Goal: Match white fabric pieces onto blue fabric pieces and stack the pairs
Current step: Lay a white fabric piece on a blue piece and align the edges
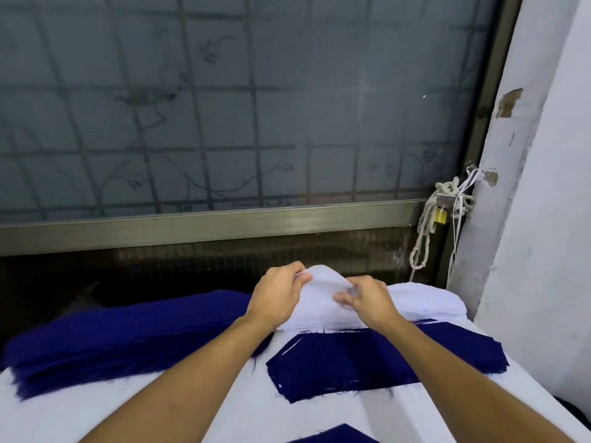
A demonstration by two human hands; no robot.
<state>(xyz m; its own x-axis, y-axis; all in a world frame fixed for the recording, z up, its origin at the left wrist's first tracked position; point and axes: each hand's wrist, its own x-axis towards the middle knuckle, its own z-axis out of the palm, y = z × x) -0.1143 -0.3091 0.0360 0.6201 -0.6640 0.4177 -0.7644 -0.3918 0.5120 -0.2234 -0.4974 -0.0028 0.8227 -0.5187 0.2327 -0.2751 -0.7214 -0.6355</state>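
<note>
I take the single blue piece point(377, 359) as landmark; it lies flat on the desk point(224, 407), long axis running left-right. Just beyond its far edge sits the white stack point(415, 302), and my 2 hands are on that stack's near-left part. Left hand point(278, 298) pinches the raised top white piece point(323, 292) at its left edge; right hand point(364, 298) pinches its right side, fingers pressed together on the cloth. The white piece arches up between them, long axis also left-right, so it roughly parallels the landmark. Target lies toward me from both hands, right hand slightly nearer, I judge. Blue stack point(112, 340) sits left of the landmark.
</note>
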